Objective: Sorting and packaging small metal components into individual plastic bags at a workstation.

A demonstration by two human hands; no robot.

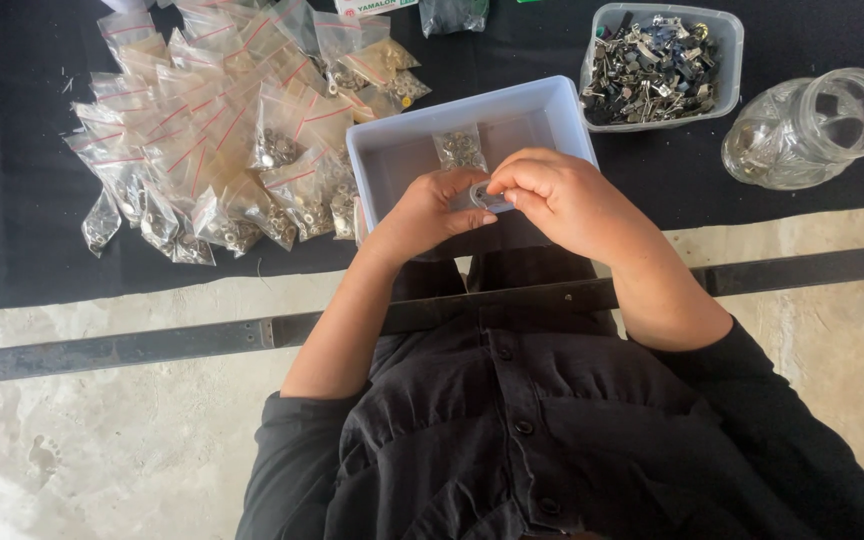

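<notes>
My left hand (427, 212) and my right hand (557, 195) meet over the near edge of a pale blue plastic tray (382, 160). Together they pinch a small clear zip bag (487, 197), fingers closed on it from both sides. Most of the bag is hidden by my fingers. Inside the tray lies one filled small bag of metal bits (461, 150).
A heap of several small clear bags with red seal strips and metal parts (222, 130) lies left of the tray on black cloth. A clear tub of dark metal clips (657, 65) stands at back right, a glass jar on its side (812, 130) beyond it. A dark metal bar (152, 345) crosses the concrete floor.
</notes>
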